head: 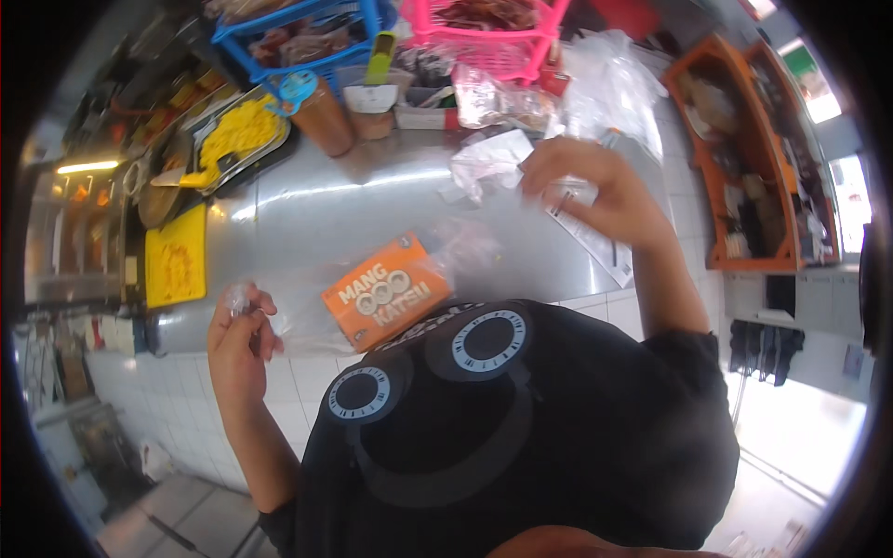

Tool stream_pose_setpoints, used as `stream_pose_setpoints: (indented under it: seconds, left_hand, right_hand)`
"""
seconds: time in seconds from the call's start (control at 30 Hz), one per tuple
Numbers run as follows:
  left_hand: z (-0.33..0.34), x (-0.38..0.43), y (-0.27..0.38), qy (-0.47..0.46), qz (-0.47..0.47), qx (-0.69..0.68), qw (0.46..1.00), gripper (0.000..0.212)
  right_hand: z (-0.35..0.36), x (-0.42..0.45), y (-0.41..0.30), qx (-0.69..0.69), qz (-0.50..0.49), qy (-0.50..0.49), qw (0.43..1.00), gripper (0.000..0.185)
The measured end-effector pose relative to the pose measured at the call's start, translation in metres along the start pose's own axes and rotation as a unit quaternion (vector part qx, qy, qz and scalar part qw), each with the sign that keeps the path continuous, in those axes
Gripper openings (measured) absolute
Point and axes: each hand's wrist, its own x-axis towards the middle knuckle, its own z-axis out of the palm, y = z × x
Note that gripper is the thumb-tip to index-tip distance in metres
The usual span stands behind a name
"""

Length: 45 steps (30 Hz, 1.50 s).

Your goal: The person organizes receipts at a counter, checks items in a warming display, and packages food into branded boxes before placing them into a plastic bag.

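Note:
An orange cardboard box (388,293) with printed writing lies tilted in a clear plastic bag (462,245), against the near edge of the steel counter. My left hand (241,322) pinches a gathered end of the bag, left of the box. My right hand (593,188) is raised over the counter's right side, slightly blurred, thumb and fingers apart with nothing visible between them. Under it lies a printed paper slip (593,244) with a dark thin object across it. Crumpled white paper or plastic (492,162) lies just left of my right fingertips.
A yellow cutting board (176,257) and a metal tray of yellow food pieces (237,136) are at left. Behind stand a sauce bottle (319,115), a blue basket (296,35) and a pink basket (481,35). Clear plastic bags (607,87) pile up at back right, near an orange shelf (743,153).

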Motion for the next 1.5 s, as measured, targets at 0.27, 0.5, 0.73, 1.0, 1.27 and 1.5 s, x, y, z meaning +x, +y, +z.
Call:
stream_pose_setpoints:
  seconds: [0.27,0.5,0.73,1.0,1.27,1.5]
  left_hand:
    - [0.009,0.011,-0.002,-0.044,0.025,-0.124,0.991,0.043]
    - [0.014,0.009,-0.002,-0.015,0.019,-0.136,0.99,0.044]
    - [0.013,0.006,-0.004,-0.023,0.03,-0.134,0.99,0.044]
    - [0.027,-0.002,-0.005,0.01,0.019,-0.13,0.991,0.046]
    - [0.033,0.002,-0.005,-0.086,0.051,-0.066,0.993,0.053]
    - [0.033,-0.003,-0.01,0.011,0.01,-0.048,0.999,0.058]
  right_hand:
    - [0.006,-0.232,0.221,-0.342,0.634,0.057,0.691,0.051]
    - [0.042,-0.185,0.214,-0.222,0.527,0.148,0.807,0.041]
    - [0.049,-0.217,0.198,-0.369,0.597,0.205,0.682,0.071]
    - [0.012,-0.212,0.195,-0.077,0.563,0.151,0.809,0.05]
    - [0.013,0.03,0.012,0.528,-0.09,0.126,0.835,0.04]
    - [0.151,0.131,0.043,-0.038,0.081,-0.363,0.927,0.061]
